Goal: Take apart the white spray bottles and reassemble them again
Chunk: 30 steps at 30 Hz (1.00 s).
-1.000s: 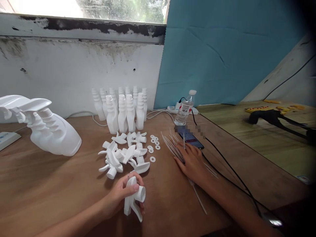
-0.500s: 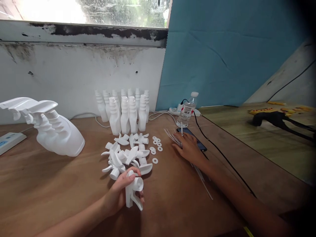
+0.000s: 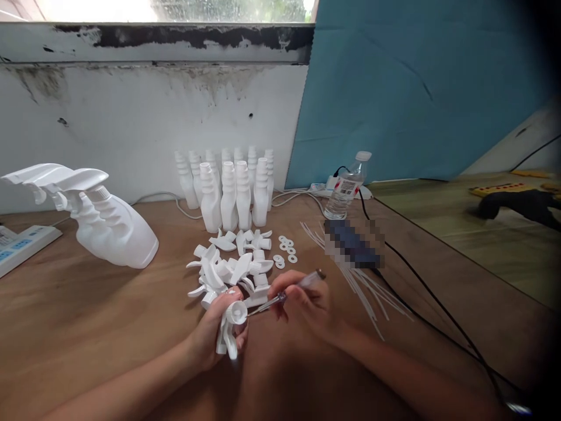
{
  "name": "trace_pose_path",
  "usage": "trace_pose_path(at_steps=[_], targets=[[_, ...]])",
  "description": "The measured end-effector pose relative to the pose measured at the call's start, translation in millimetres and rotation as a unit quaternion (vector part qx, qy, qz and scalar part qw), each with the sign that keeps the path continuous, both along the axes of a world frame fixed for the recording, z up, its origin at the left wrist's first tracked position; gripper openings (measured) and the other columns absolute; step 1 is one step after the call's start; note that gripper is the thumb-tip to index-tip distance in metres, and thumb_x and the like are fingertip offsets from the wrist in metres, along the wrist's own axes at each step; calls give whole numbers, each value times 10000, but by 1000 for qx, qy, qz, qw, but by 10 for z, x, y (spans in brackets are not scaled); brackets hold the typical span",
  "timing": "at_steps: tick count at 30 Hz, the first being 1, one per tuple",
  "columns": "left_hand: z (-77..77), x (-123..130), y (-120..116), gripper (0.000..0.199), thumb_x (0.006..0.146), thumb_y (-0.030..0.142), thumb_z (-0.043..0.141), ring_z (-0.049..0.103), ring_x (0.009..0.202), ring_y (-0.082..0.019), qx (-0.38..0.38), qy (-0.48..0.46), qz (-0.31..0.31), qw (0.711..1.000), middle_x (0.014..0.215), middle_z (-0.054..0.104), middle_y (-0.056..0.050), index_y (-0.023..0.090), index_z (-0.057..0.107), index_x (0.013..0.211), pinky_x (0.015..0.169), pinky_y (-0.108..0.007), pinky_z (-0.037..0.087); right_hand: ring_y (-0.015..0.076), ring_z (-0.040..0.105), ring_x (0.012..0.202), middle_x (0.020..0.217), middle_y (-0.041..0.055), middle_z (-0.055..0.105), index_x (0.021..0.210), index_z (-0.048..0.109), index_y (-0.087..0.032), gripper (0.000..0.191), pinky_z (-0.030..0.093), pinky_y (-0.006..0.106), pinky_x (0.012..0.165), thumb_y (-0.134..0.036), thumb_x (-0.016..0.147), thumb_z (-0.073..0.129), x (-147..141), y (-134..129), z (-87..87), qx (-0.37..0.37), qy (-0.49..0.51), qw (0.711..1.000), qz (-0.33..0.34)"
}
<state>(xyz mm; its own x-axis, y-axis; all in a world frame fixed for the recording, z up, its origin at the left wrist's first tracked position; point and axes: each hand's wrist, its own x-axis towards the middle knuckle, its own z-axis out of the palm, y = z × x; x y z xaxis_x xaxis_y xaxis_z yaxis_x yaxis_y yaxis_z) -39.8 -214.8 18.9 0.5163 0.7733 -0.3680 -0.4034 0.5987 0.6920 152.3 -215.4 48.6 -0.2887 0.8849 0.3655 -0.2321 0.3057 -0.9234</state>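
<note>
My left hand is closed around a white trigger sprayer head, its round collar turned up towards me. In my right hand is a small screwdriver with a see-through handle. Its thin shaft points left and its tip is at the edge of the collar; whether it touches cannot be made out. Just beyond both hands lies a loose pile of white sprayer heads. Several flat white washers are to the right of the pile.
White bottles stand in rows by the wall. At left are assembled spray bottles and a power strip. To the right lie thin white tubes, a blurred-out phone, a water bottle and a black cable.
My right hand has come left from the tubes and phone to the sprayer head, bringing the screwdriver. My left hand has tilted the sprayer head, and the view has shifted slightly.
</note>
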Motion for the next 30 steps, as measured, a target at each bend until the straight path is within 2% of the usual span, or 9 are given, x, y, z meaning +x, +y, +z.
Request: trace_pose_path(at_steps=[4, 9, 12, 15, 18, 20, 24, 26, 30], targets=[[-13, 16, -15, 322, 834, 433, 553, 444, 298, -98, 25, 25, -3, 999, 463, 486, 46, 195, 366, 724, 304, -166, 324, 119, 550, 529, 638, 35, 581, 824, 610, -152, 275, 448, 249, 494, -386, 923, 505, -10, -45, -155, 46, -56, 997, -13], [-41, 14, -25, 323, 833, 445, 557, 477, 300, -125, 55, 50, -16, 997, 453, 513, 31, 195, 374, 740, 302, -183, 346, 96, 543, 500, 620, 13, 586, 819, 595, -163, 136, 433, 220, 487, -193, 886, 481, 40, -23, -153, 204, -124, 970, -45], [-38, 9, -18, 306, 834, 424, 563, 497, 317, -130, 56, 48, -12, 997, 475, 529, 36, 198, 372, 754, 316, -189, 371, 98, 567, 509, 621, 2, 603, 885, 581, -172, 148, 441, 210, 491, -129, 818, 456, 48, -32, -158, 325, -157, 931, -55], [-46, 6, -8, 278, 846, 394, 552, 521, 339, -136, 60, 42, -7, 997, 507, 543, 41, 202, 368, 766, 325, -192, 381, 110, 589, 548, 692, 26, 640, 933, 546, -170, 208, 466, 228, 522, -102, 779, 422, 33, -79, -154, 420, -221, 878, -69], [-61, 11, 0, 268, 858, 390, 541, 524, 348, -132, 67, 40, -3, 997, 502, 527, 47, 201, 372, 771, 340, -185, 377, 133, 586, 566, 710, 47, 634, 923, 520, -171, 206, 459, 254, 515, -106, 747, 435, 9, -118, -177, 483, -269, 828, -95], [-64, 14, 5, 270, 864, 392, 535, 525, 356, -124, 68, 39, 0, 997, 514, 528, 43, 197, 375, 767, 357, -184, 379, 138, 565, 546, 700, 46, 617, 895, 509, -179, 194, 439, 256, 494, -119, 720, 451, -10, -125, -224, 494, -278, 817, -106], [-62, 2, 13, 273, 872, 388, 522, 521, 359, -117, 61, 36, 0, 997, 525, 529, 37, 192, 373, 754, 362, -181, 372, 137, 532, 529, 702, 45, 584, 861, 510, -184, 176, 412, 246, 476, -159, 699, 446, -42, -119, -298, 463, -252, 844, -97], [-68, -9, 14, 272, 875, 389, 516, 509, 344, -115, 60, 37, -8, 997, 509, 522, 39, 190, 379, 751, 349, -176, 356, 133, 538, 556, 736, 53, 592, 860, 525, -181, 192, 412, 236, 482, -164, 695, 428, -49, -121, -278, 417, -216, 879, -83], [-83, -12, 12, 273, 869, 392, 519, 490, 321, -115, 57, 51, -16, 997, 479, 511, 40, 190, 381, 748, 327, -166, 324, 87, 505, 518, 720, 15, 583, 827, 547, -190, 216, 419, 205, 502, -92, 720, 387, -61, -136, -211, 264, -127, 955, -54]])
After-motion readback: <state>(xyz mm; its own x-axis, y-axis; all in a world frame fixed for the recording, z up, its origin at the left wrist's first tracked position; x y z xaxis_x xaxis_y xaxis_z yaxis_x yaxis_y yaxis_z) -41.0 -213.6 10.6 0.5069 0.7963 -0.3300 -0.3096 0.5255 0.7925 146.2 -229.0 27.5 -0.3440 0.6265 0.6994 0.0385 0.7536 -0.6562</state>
